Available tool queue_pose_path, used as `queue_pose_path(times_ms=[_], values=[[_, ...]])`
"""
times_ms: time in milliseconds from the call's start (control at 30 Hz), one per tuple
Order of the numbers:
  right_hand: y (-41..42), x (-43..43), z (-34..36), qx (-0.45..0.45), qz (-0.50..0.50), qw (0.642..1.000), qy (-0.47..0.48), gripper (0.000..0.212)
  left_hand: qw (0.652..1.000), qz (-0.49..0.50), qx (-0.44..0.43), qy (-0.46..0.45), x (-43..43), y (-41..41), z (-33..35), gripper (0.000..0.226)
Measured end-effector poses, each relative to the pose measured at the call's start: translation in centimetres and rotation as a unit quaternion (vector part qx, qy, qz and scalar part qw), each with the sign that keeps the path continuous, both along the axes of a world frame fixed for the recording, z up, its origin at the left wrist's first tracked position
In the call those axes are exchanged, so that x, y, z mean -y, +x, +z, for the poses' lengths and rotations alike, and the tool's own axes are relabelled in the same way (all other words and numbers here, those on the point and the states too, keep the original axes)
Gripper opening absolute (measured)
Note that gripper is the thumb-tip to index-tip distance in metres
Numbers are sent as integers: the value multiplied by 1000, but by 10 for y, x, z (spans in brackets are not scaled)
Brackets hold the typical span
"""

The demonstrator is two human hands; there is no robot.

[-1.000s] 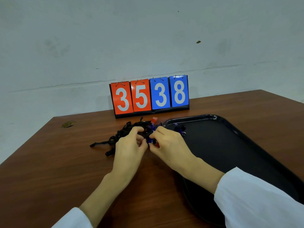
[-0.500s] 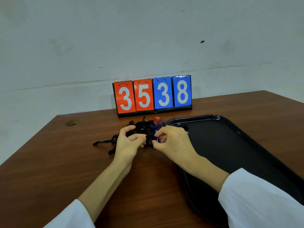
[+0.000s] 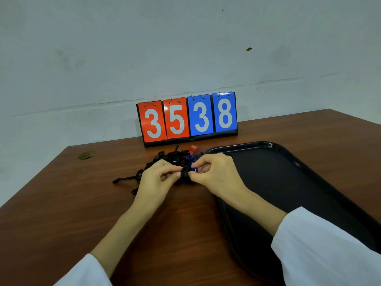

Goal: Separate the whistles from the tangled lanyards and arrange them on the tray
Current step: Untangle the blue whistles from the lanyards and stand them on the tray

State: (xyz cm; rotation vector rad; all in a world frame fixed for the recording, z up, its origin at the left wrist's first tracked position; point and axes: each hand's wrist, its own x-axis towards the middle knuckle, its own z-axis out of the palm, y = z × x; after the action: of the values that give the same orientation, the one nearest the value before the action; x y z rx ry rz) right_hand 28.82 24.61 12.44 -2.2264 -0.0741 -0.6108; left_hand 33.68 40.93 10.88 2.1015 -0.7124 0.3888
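Note:
A tangle of black lanyards (image 3: 165, 159) lies on the brown table, left of the black tray (image 3: 288, 174). My left hand (image 3: 156, 180) pinches a black lanyard strap at the tangle's near edge. My right hand (image 3: 216, 174) pinches a blue whistle (image 3: 193, 169) with a metal ring, fingertip to fingertip with the left. A red whistle (image 3: 193, 149) pokes out at the back of the pile. My right hand hides the tray's near-left corner, so what lies there cannot be seen.
A flip scoreboard (image 3: 187, 118) reading 3538 stands behind the pile against the wall. A small brownish scrap (image 3: 85, 155) lies near the table's far left edge. The tray runs along the right side toward me.
Both hands stay at the tangle, fingers shifting slightly while they pull at the blue whistle and strap. The small whistle seen on the tray's corner is now hidden by my right hand.

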Motion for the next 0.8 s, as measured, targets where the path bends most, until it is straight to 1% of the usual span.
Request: queue_pose_path(times_ms=[67, 100, 200, 267, 367, 433, 567, 667, 700, 733, 800], values=[[0, 0, 1, 2, 0, 1000, -13, 24, 999, -16, 44, -9, 2, -2, 2, 24], [0, 0, 1, 6, -3, 1000, -17, 24, 998, -24, 51, -15, 3, -5, 3, 25], [1, 1, -1, 14, -5, 1000, -20, 23, 999, -16, 16, -31, 7, -8, 4, 20], [1, 1, -2, 13, 7, 999, -33, 23, 998, -1, -35, -49, 7, -6, 5, 13], [0, -3, -4, 17, 26, 998, -57, 24, 992, 1, -110, -57, 6, -2, 9, 15], [0, -4, -3, 20, 30, 998, -58, 24, 983, -20, -175, -54, 4, 0, 10, 13], [0, -3, -3, 18, 41, 998, -53, 24, 948, -86, -298, -74, -3, 4, 6, 20], [0, -2, -3, 11, 58, 996, -63, 26, 896, -138, -390, -161, -5, 5, 7, 23], [0, -2, -2, 11, 63, 995, -70, 27, 890, -138, -396, -177, -5, 5, 7, 23], [0, -3, -2, 10, 70, 994, -78, 27, 902, -125, -376, -170, -6, 5, 7, 22], [-1, -4, -3, 9, 85, 992, -93, 27, 950, -86, -283, -103, -5, 5, 6, 19]])
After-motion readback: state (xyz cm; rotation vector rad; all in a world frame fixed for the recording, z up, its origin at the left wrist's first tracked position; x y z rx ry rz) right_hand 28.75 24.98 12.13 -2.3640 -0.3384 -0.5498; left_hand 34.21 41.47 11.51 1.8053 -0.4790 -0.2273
